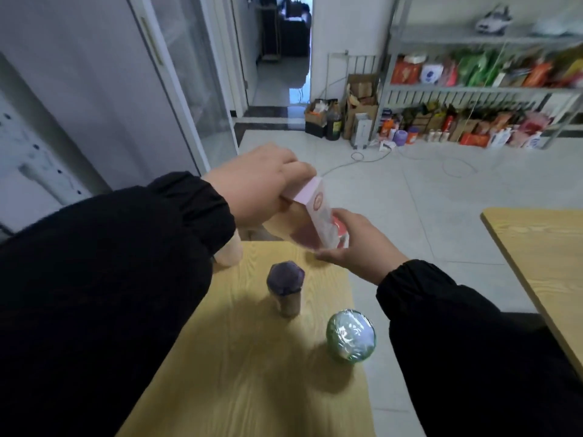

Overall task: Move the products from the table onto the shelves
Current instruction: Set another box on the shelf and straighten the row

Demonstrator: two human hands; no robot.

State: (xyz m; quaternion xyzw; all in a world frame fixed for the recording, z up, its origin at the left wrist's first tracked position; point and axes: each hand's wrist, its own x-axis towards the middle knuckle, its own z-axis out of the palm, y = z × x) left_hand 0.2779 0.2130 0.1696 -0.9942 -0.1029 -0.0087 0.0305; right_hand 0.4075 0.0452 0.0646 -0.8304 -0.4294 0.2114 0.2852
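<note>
A pink and white box is tilted above the far edge of the wooden table. My left hand grips its upper end from above. My right hand holds its lower end, fingers curled round the side. On the table stand a jar with a purple lid and a round green foil-wrapped container. The shelves, packed with colourful products, stand against the far wall at the right.
A second wooden table juts in at the right. Cardboard boxes and a dark bottle sit on the floor left of the shelves. Cables trail across the tiled floor. A glass door stands at the left.
</note>
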